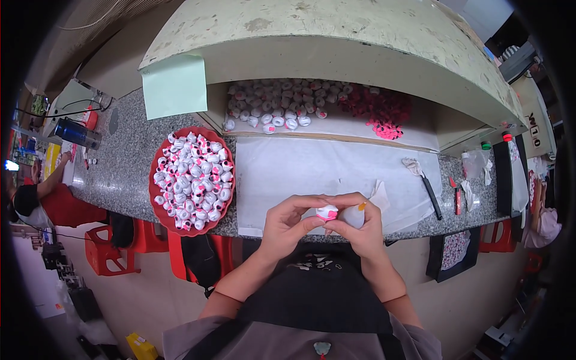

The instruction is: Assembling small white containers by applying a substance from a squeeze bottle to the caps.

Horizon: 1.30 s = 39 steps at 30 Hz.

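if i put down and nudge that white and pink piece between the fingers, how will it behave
The white and pink piece would likely roll or wobble, given its rounded shape. It is probably light, being small compared with the left hand.

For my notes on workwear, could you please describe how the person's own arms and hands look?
The left hand and right hand are ungloved; the forearms are bare below short greyish-brown fabric sleeves, with no jewellery visible.
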Tool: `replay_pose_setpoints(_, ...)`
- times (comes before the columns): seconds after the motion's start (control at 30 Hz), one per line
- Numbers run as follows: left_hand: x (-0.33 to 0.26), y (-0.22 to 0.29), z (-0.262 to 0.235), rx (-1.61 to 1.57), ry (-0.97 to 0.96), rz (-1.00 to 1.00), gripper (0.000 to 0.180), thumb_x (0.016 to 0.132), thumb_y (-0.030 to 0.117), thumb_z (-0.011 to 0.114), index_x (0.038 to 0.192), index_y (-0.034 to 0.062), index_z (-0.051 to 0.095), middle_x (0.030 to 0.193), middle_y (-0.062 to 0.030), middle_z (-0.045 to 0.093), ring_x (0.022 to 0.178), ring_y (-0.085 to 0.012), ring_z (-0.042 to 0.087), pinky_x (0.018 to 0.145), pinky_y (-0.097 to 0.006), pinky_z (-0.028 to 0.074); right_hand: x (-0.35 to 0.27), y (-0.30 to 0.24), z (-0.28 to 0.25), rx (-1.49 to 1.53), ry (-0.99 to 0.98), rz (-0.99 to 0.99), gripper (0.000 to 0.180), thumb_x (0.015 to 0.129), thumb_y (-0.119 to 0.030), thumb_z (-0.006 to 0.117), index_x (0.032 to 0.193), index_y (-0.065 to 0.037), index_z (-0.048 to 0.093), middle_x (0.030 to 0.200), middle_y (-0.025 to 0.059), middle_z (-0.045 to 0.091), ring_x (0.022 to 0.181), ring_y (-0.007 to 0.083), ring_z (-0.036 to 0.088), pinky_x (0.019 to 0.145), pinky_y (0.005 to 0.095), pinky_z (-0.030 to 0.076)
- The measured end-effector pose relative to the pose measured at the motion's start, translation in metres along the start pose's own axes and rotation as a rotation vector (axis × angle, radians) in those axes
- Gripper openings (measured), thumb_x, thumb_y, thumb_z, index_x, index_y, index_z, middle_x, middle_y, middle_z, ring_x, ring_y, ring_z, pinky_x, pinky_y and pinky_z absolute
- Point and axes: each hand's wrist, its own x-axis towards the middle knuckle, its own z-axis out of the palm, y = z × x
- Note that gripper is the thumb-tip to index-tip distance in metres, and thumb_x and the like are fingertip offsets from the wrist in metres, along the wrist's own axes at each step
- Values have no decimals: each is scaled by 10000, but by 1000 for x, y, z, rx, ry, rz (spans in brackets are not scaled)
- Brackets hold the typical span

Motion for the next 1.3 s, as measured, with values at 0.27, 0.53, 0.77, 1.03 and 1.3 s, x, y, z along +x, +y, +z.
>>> replay_pose_setpoints(0.27, 3, -5, -3, 92, -83, 86, 201, 757, -11, 564, 957, -13, 545, 982, -134, 574, 989, -232, 522, 965, -399, 297, -1, 13, -12, -2, -45, -77, 222, 654, 6, 688, 848, -6, 580, 773, 47, 591, 701, 70, 536, 620, 198, 423)
replay_pose_setpoints(0.53, 0, -7, -6, 103, -77, 151, 176, 759, 25, 575, 933, 11, 560, 952, -121, 584, 961, -219, 530, 991, -438, 234, -2, 18, -7, 65, -42, -69, 203, 648, 39, 674, 810, 14, 553, 716, 76, 579, 655, 112, 550, 576, 222, 439)
replay_pose_setpoints(0.77, -6, -5, -14, 200, 61, 114, 193, 776, -4, 539, 969, -11, 543, 971, -108, 559, 960, -186, 513, 943, -352, 308, 10, 23, 7, 225, -52, -9, 245, 670, 59, 632, 894, 39, 533, 745, 123, 580, 618, 166, 568, 544, 248, 469)
replay_pose_setpoints(1.03, -10, 53, -99, 1649, 693, 424, 282, 665, 7, 628, 939, 65, 595, 963, -109, 509, 946, -270, 465, 819, -360, 360, 23, 28, -13, -52, -97, 15, 437, 714, 21, 544, 1136, 35, 429, 827, 124, 553, 533, 95, 458, 467, 206, 410)
replay_pose_setpoints(1.3, 154, -35, -59, 1642, 3, 776, 215, 694, 9, 533, 886, 80, 600, 924, -94, 569, 930, -275, 496, 801, -369, 404, 3, 14, -31, -3, 100, -72, 390, 705, 27, 491, 1046, -41, 315, 962, 144, 423, 490, 106, 410, 372, 191, 332)
